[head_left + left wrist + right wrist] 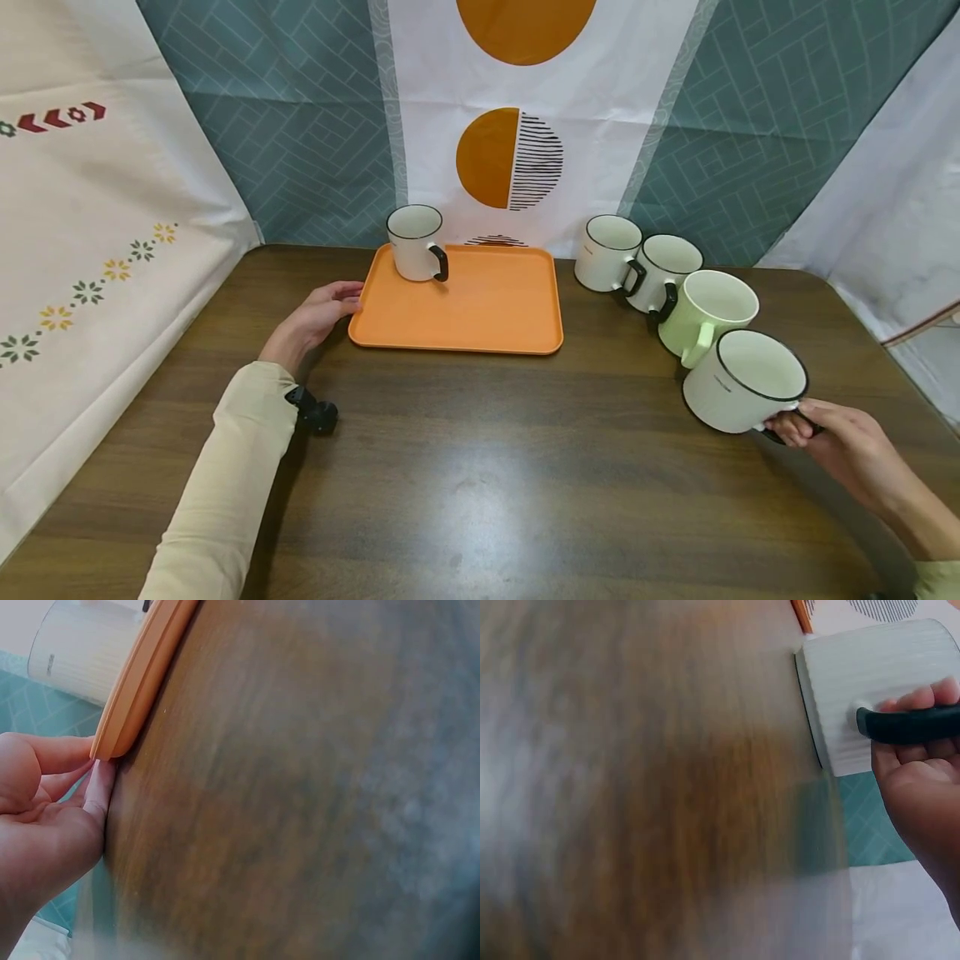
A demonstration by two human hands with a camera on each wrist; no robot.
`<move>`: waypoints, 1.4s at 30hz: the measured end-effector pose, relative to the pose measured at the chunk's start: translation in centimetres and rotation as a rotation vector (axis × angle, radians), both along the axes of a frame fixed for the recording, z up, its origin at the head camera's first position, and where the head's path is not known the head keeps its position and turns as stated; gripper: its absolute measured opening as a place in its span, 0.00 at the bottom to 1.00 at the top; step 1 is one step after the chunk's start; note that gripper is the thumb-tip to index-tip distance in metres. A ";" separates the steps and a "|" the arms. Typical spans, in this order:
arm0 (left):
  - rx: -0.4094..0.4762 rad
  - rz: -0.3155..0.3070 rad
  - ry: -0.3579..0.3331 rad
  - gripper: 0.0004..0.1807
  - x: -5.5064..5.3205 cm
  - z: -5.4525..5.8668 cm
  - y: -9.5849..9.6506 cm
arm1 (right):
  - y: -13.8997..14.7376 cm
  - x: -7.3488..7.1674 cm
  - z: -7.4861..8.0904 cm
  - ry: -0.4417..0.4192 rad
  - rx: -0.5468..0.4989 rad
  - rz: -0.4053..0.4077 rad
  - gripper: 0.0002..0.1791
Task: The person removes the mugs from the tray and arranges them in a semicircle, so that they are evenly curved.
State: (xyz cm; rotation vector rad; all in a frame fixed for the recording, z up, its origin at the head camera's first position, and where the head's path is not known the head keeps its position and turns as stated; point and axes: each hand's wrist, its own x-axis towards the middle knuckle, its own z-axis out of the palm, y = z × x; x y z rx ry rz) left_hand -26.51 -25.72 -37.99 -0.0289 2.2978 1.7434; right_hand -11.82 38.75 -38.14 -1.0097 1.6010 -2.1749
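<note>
My left hand [317,318] pinches the left rim of an orange tray [495,304], its thumb low against the edge in the left wrist view. A white mug [412,250] with a dark rim and black handle stands upright on the tray's back left. On the right, my right hand [855,446] grips the black handle of a larger white mug [716,400]. In the right wrist view, the fingers curl behind that handle [907,725]. Whether this mug's base touches the table cannot be told.
Beyond the held mug, a light green mug [693,321] and two white mugs, one nearer [656,279] and one farther [600,258], form a slanting row on the brown wooden table [480,467]. Patterned cloth [300,125] hangs along the back edge.
</note>
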 end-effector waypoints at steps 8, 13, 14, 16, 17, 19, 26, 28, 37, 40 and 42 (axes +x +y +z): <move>0.018 0.000 -0.014 0.30 0.1 0.0 -0.1 | -1.2 0.0 0.5 -0.008 0.173 -0.040 0.23; 0.019 0.006 -0.015 0.30 -0.1 0.1 -0.1 | -1.9 0.2 0.8 -0.044 0.223 -0.077 0.22; 0.017 0.007 -0.013 0.30 -0.1 0.1 -0.1 | -2.0 0.2 0.8 -0.045 0.228 -0.082 0.22; 0.019 0.010 -0.013 0.30 -0.2 0.2 0.0 | -2.2 0.3 0.9 -0.041 0.236 -0.085 0.22; 0.018 0.009 -0.013 0.30 -0.2 0.2 0.0 | -2.3 0.3 1.0 -0.038 0.242 -0.088 0.22; 0.015 0.011 -0.016 0.30 -0.2 0.2 0.0 | -2.5 0.3 1.0 -0.035 0.268 -0.103 0.23; 0.014 0.008 -0.027 0.30 -0.1 0.1 -0.1 | -3.5 0.7 1.3 -0.041 0.369 -0.203 0.21; 0.020 0.006 -0.025 0.30 -0.1 0.0 -0.1 | -4.0 0.8 1.3 -0.050 0.387 -0.230 0.21; 0.004 0.002 -0.016 0.30 -0.1 0.0 -0.3 | -6.2 0.8 1.5 -0.121 0.408 -0.319 0.18; 0.008 -0.002 -0.012 0.30 0.0 0.0 -0.3 | -6.6 0.8 1.5 -0.147 0.390 -0.327 0.17; 0.008 0.001 -0.018 0.30 0.0 0.0 -0.3 | -6.8 0.9 1.5 -0.160 0.396 -0.338 0.17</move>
